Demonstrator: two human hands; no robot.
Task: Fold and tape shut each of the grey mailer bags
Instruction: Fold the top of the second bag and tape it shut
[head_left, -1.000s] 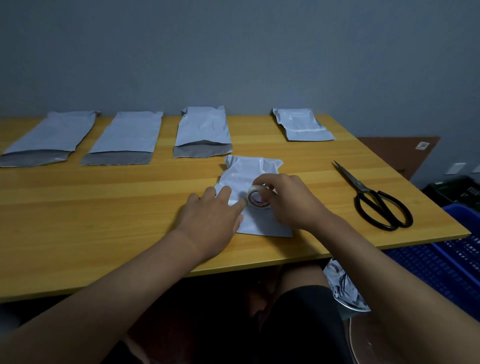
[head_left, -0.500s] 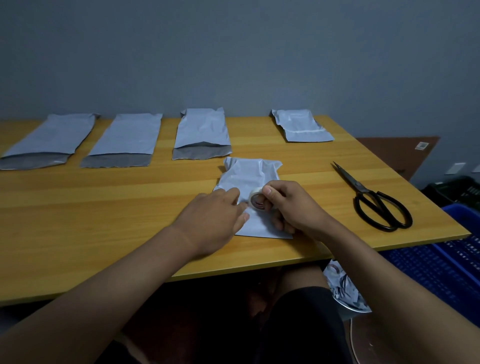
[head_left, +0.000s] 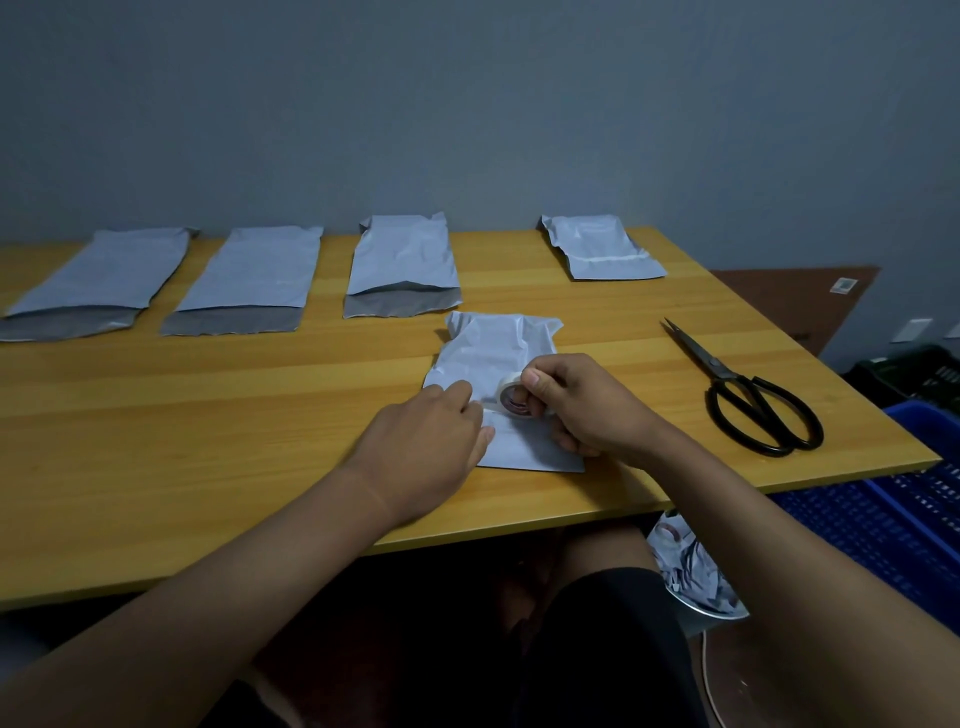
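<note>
Both hands work over one folded mailer bag (head_left: 498, 358) at the near edge of the table (head_left: 208, 415). Fingers of the left hand (head_left: 423, 447) lie fairly straight and seem to press the bag's left side flat; they grasp nothing that I can see. Meanwhile the right hand (head_left: 587, 410) grips a small roll of tape (head_left: 511, 400), thumb on top and fingers curled behind it, with the roll standing on the bag just beside the left fingertips.

Biggest risk, to my eye, is the bag itself. Its far end is crumpled, so the fold under the hands may spring open if the left hand eases off before tape is stuck down. Pulling the roll to the right could also drag the light bag along the smooth wood, skewing the strip.

Beyond the left hand, three unsealed bags (head_left: 244, 280) wait with their dark mouths open, while a finished bag (head_left: 602, 249) lies beyond the right hand.

Black scissors (head_left: 748, 395) rest well to the right of the right hand. Reaching for them means letting go of something, and loose tape may curl back and stick to itself.
</note>
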